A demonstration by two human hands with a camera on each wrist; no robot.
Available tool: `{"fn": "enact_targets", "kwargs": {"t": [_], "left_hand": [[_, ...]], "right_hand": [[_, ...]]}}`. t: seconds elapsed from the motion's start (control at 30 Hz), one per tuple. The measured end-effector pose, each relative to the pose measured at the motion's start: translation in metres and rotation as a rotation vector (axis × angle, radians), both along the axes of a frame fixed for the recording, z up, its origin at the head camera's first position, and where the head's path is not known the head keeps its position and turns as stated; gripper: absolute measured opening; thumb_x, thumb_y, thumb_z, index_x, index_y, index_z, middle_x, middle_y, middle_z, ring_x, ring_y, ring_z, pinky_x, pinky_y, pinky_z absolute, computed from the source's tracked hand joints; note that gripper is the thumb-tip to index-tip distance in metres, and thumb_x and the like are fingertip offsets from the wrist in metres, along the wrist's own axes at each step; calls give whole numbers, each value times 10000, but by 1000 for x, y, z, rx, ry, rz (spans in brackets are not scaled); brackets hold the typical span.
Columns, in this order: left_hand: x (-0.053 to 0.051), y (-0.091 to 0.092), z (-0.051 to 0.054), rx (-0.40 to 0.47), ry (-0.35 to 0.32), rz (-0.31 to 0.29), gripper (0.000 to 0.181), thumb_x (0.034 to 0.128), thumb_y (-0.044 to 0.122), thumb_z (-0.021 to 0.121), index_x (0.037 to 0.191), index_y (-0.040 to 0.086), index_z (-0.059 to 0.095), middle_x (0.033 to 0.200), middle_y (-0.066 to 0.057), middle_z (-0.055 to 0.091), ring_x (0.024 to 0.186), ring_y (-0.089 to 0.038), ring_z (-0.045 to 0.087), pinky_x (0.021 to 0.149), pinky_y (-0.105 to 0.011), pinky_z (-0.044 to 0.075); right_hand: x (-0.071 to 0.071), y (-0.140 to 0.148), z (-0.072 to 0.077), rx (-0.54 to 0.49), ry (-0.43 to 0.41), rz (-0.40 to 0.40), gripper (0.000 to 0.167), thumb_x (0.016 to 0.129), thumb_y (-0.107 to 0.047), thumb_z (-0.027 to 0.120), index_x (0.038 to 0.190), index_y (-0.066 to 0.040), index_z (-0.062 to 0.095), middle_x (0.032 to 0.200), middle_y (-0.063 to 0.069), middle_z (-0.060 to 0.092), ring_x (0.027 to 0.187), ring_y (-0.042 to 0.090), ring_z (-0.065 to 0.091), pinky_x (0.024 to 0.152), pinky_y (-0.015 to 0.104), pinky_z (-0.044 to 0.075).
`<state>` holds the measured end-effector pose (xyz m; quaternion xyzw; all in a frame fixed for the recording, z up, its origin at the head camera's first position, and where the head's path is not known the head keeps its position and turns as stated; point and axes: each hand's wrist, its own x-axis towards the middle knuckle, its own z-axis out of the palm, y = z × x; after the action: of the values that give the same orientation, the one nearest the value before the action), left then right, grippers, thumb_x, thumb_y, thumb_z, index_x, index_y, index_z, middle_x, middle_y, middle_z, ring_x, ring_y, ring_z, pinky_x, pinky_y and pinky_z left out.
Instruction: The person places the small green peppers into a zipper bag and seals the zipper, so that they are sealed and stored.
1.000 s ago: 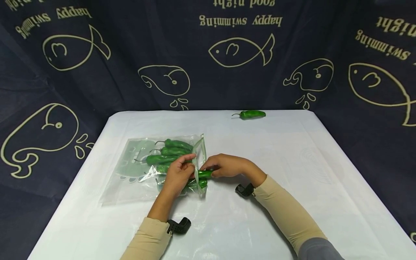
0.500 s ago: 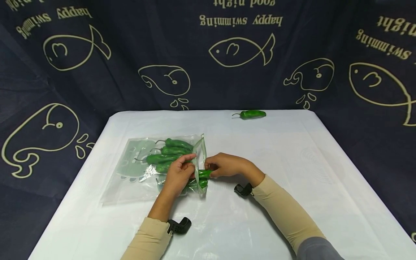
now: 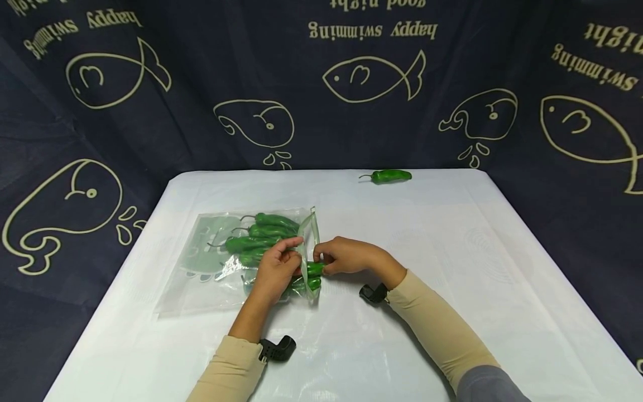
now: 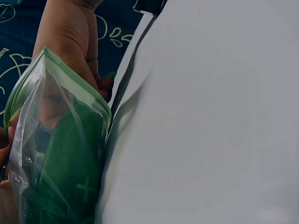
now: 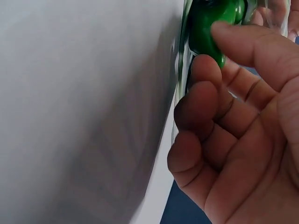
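Observation:
A clear zip bag [image 3: 173,296] with a pale green print lies on the table, its green-edged mouth facing right. Several green peppers [image 3: 246,244] lie inside it, stems to the left. My left hand [image 3: 276,271] pinches the bag near its opening. At the mouth, my right hand [image 3: 351,255] holds the end of a green pepper [image 3: 315,269] that is mostly within the bag. In the right wrist view my thumb rests on that pepper [image 5: 205,32], other fingers curled beside it. The left wrist view shows the opening [image 4: 79,77] spread apart, right-hand fingers at it.
One loose green pepper [image 3: 392,176] lies by the far edge of the white-covered table [image 3: 427,218]. Behind the table hangs a dark blue cloth [image 3: 306,72] with fish drawings and lettering.
The right hand has shifted slightly left, and the pepper it holds has slid a little further into the bag. My left hand stays in place.

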<state>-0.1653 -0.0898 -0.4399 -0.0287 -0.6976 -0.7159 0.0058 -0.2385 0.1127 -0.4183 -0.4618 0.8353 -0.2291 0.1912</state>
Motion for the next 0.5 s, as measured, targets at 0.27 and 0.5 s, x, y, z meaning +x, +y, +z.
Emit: {"fn": "enact_targets", "kwargs": {"t": [0.27,0.5], "left_hand": [[0,0,-1,0,11,-3,409,874,-99,538,1275,-60,607,837,-113,605,719,-100,568,625,-232,544],[0,0,0,-2,10,2,413,872,-92,541,1279,-59,604,854,-121,619,732,-105,582,631,-237,553]], "right_hand": [[0,2,1,-9,17,24,263,901,20,606,1108,-139,646,805,-66,582,709,73,508,655,254,439],[-1,1,0,-22,27,24,218,922,10,603,1085,-120,667,855,-53,608,761,81,531,695,264,464]]}}
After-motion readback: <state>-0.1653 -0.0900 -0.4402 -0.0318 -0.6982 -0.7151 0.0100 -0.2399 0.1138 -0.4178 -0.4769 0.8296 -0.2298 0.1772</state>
